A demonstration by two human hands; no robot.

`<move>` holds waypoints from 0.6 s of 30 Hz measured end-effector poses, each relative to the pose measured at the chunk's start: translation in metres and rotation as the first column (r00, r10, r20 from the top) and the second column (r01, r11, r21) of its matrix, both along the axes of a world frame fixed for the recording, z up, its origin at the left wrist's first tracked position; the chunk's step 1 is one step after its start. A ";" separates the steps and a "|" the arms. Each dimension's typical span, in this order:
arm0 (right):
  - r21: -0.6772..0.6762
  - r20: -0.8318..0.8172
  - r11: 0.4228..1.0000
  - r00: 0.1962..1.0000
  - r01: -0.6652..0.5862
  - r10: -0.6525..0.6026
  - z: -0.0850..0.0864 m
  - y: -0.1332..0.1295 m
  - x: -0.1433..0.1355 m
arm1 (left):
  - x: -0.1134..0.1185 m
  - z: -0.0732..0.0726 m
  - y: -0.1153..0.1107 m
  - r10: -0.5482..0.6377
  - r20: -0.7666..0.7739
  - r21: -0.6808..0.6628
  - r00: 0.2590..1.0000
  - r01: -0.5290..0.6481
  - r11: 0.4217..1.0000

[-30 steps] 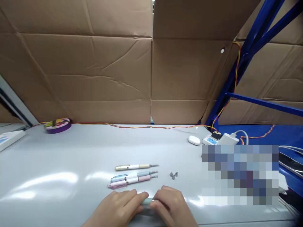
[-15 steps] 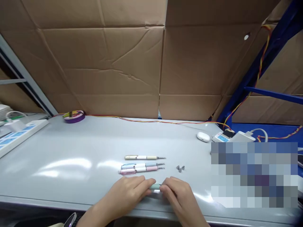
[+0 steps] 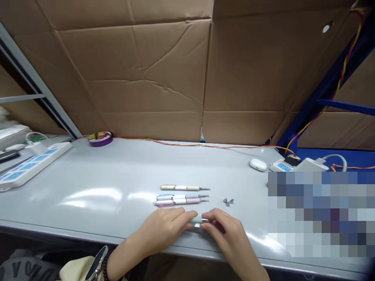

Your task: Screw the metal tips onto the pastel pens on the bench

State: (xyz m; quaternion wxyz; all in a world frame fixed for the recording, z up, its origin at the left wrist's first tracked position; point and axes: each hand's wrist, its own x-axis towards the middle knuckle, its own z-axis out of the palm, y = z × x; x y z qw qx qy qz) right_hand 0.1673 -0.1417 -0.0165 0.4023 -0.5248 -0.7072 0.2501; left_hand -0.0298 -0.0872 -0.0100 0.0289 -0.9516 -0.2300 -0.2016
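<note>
Near the table's front edge, my left hand (image 3: pixel 168 228) is closed round a mint green pen (image 3: pixel 196 220), whose right end sticks out. The thumb and fingers of my right hand (image 3: pixel 228 236) pinch the silver tip at that end. Behind my hands lie a pink pen (image 3: pixel 191 201), a light blue pen (image 3: pixel 190 196) and a cream pen (image 3: pixel 191 188), side by side with thin metal ends pointing right. Three small grey cone-shaped pieces (image 3: pixel 228 202) rest to the right of the pens.
A white case (image 3: pixel 258 164) and a power strip (image 3: pixel 283 166) are at the back right. Another power strip (image 3: pixel 36 162) lies left. A purple round box (image 3: pixel 100 139) sits back left by a red-yellow wire. Cardboard (image 3: pixel 146 78) stands behind. A blurred patch covers the right.
The camera view has shifted, so the scene sits slightly higher and further right. My right hand's fingers have spread a little, and more of the silver tip shows.
</note>
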 end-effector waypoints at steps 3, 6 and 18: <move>0.032 -0.052 0.999 0.999 0.009 -0.008 -0.001 -0.002 -0.002 | 0.000 0.001 0.001 -0.017 0.036 -0.011 0.999 0.017 1.000; 0.022 -0.235 0.986 0.960 0.163 -0.154 0.000 -0.007 -0.004 | -0.001 0.005 0.001 -0.039 0.118 0.041 0.992 0.034 0.999; -0.360 -0.527 0.931 0.837 -0.061 -0.149 0.012 -0.009 -0.007 | -0.013 0.006 -0.005 -0.299 0.429 0.187 0.853 0.240 0.953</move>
